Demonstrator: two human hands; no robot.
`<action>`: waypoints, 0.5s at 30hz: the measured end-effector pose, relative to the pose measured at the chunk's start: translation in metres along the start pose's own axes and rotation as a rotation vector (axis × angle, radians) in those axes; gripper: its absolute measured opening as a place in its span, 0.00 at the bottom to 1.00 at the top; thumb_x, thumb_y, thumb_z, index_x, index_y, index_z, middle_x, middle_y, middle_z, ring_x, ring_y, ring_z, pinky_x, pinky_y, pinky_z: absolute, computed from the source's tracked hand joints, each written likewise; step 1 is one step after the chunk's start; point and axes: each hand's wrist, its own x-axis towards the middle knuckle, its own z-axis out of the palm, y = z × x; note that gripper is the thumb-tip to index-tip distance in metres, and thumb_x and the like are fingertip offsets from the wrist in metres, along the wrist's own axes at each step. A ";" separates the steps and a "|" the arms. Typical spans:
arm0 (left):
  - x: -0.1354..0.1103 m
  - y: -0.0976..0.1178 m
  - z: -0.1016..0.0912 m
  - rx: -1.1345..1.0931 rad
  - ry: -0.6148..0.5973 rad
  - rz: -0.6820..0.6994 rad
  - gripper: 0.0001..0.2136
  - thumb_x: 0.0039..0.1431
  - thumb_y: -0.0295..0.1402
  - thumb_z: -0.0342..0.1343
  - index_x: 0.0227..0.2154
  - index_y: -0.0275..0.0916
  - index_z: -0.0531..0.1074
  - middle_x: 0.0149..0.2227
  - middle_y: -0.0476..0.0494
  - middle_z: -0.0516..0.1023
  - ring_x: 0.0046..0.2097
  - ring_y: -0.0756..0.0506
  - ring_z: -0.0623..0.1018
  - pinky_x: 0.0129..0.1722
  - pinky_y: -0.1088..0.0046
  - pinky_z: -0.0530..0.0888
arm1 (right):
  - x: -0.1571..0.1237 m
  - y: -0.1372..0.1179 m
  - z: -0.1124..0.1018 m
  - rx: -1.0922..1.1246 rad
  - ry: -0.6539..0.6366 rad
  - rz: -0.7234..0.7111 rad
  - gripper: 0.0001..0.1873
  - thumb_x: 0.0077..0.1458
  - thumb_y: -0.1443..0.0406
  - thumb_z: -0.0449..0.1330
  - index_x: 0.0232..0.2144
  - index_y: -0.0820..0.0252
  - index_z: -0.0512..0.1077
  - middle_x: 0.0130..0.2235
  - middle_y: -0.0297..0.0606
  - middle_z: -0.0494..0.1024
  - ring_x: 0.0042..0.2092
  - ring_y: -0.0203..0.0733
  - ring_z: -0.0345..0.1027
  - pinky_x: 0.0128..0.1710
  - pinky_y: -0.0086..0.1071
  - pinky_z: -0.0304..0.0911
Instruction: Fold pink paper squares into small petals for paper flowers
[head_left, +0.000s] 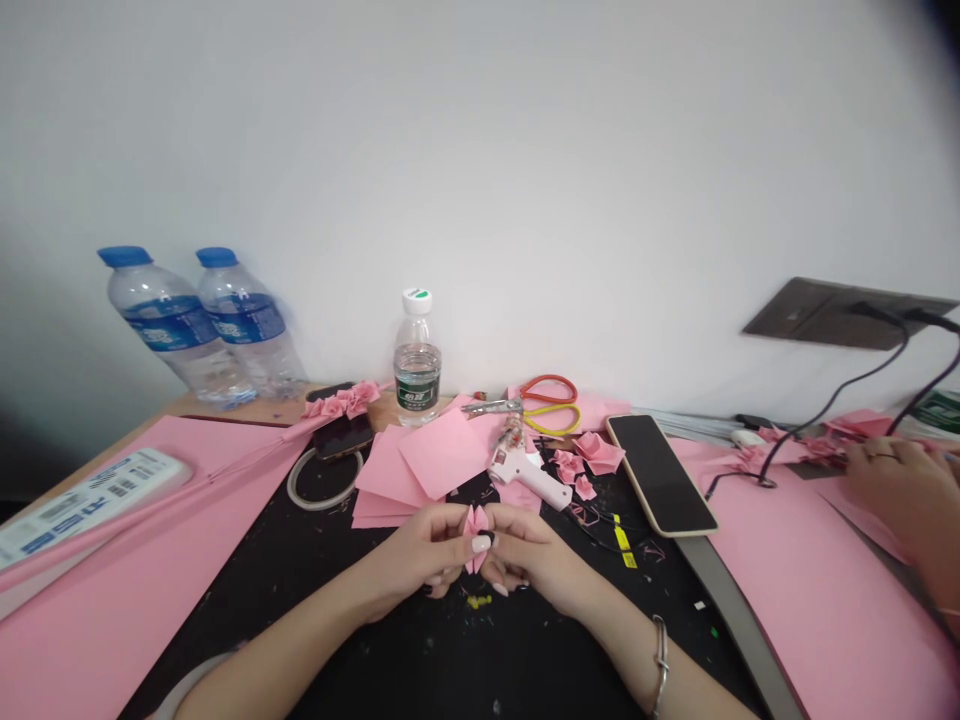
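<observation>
My left hand (424,550) and my right hand (532,558) meet above the black work mat (420,650), pinching a small folded piece of pink paper (476,540) between their fingertips. Its folds look like petals, and my fingers hide part of it. Just beyond my hands lie a stack of pink paper squares (405,470) and a white hot glue gun (529,478). Several finished pink paper flowers (589,460) sit to the right of the glue gun. A metal bangle (660,665) circles my right wrist.
A co-worker's hand (892,490) works among pink paper at the right. Nearby are a smartphone (660,475), yellow-and-red-handled scissors (547,408), large pink sheets (112,590), a white power strip (90,505), several water bottles (417,370) and a wall socket (840,315) with black cables.
</observation>
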 end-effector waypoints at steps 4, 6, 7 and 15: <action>-0.001 0.001 0.001 -0.063 -0.023 -0.001 0.12 0.52 0.39 0.57 0.23 0.37 0.63 0.14 0.59 0.57 0.16 0.58 0.52 0.15 0.83 0.54 | -0.001 0.001 0.000 0.045 0.003 0.010 0.06 0.54 0.65 0.55 0.32 0.64 0.66 0.19 0.28 0.66 0.17 0.26 0.53 0.16 0.22 0.41; -0.002 0.003 0.002 -0.091 -0.026 -0.022 0.12 0.52 0.39 0.57 0.23 0.36 0.64 0.14 0.59 0.57 0.15 0.58 0.52 0.15 0.83 0.53 | -0.001 0.001 0.001 0.043 0.004 0.019 0.07 0.54 0.64 0.55 0.32 0.64 0.65 0.19 0.28 0.66 0.17 0.26 0.53 0.16 0.22 0.40; -0.002 0.003 0.002 -0.102 -0.022 -0.036 0.11 0.52 0.38 0.57 0.24 0.36 0.65 0.14 0.59 0.57 0.15 0.58 0.52 0.15 0.83 0.53 | -0.001 0.001 0.001 0.032 0.008 0.026 0.07 0.54 0.64 0.54 0.32 0.64 0.65 0.19 0.28 0.66 0.17 0.26 0.53 0.16 0.22 0.40; -0.001 -0.002 0.001 0.017 0.045 -0.076 0.17 0.50 0.45 0.56 0.21 0.35 0.66 0.10 0.56 0.61 0.12 0.57 0.57 0.11 0.83 0.55 | -0.004 -0.003 0.009 -0.156 0.057 0.060 0.03 0.51 0.68 0.53 0.29 0.64 0.64 0.17 0.26 0.65 0.17 0.26 0.53 0.18 0.22 0.44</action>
